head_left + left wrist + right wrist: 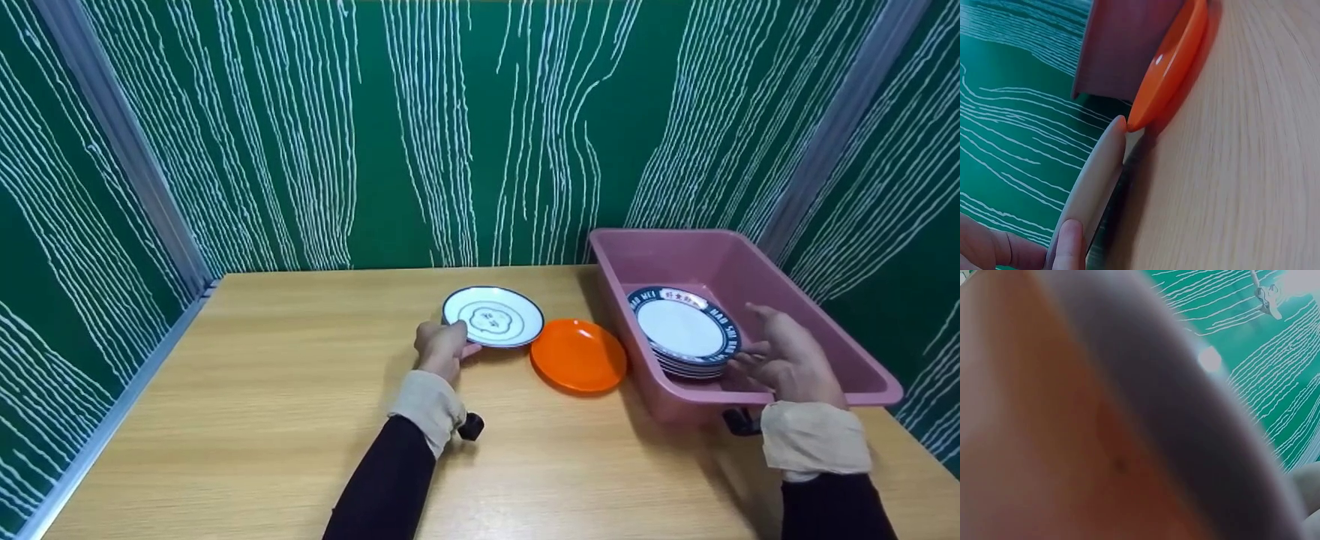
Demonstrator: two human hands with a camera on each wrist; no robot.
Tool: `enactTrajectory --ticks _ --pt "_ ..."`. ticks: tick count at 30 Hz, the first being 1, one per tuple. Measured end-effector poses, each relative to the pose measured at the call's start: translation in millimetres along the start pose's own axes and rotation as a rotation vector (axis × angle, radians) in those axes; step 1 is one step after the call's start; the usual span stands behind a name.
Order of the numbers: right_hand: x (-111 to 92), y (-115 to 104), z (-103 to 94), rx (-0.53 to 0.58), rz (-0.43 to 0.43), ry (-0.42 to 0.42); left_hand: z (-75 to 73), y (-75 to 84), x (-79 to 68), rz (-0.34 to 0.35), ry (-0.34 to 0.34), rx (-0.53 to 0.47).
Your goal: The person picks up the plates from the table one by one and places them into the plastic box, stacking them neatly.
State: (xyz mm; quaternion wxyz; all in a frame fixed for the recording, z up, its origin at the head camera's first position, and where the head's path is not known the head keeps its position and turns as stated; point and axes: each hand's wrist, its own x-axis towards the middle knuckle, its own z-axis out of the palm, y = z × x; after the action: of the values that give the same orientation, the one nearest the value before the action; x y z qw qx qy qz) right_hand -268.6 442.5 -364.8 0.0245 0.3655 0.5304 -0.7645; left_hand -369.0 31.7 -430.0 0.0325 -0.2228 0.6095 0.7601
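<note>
My left hand (441, 346) pinches the near-left edge of a small white plate (493, 318) with a dark blue rim and a blue pattern in its centre. In the left wrist view, that plate (1092, 180) is seen side-on, raised off the table, its far edge close to an orange plate (1168, 64). The orange plate (578, 355) lies on the table between the white plate and a pink tub (814, 319). Inside the tub, my right hand (791, 360) is at the right side of a stack of white plates (682, 330) with dark lettered rims. Its fingers look loosely extended; whether they touch the stack is unclear.
The wooden table (262, 420) meets a green wall (517, 135) with white wavy lines at the back. Grey metal posts (127, 142) stand at the corners. The tub's wall fills much of the right wrist view, blurred.
</note>
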Motion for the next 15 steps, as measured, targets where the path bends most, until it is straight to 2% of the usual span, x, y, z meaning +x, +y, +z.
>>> enactTrajectory --ticks 3,8,15 --pt "-0.1 1.1 0.7 -0.015 -0.030 -0.012 -0.5 1.3 -3.0 0.001 0.011 0.032" --pt "0.1 2.8 2.8 0.002 -0.117 -0.094 -2.4 1.0 -5.3 0.011 0.020 0.061" --pt "-0.1 3.9 2.6 -0.003 -0.149 -0.133 -9.8 -0.9 -6.6 0.065 0.048 0.069"
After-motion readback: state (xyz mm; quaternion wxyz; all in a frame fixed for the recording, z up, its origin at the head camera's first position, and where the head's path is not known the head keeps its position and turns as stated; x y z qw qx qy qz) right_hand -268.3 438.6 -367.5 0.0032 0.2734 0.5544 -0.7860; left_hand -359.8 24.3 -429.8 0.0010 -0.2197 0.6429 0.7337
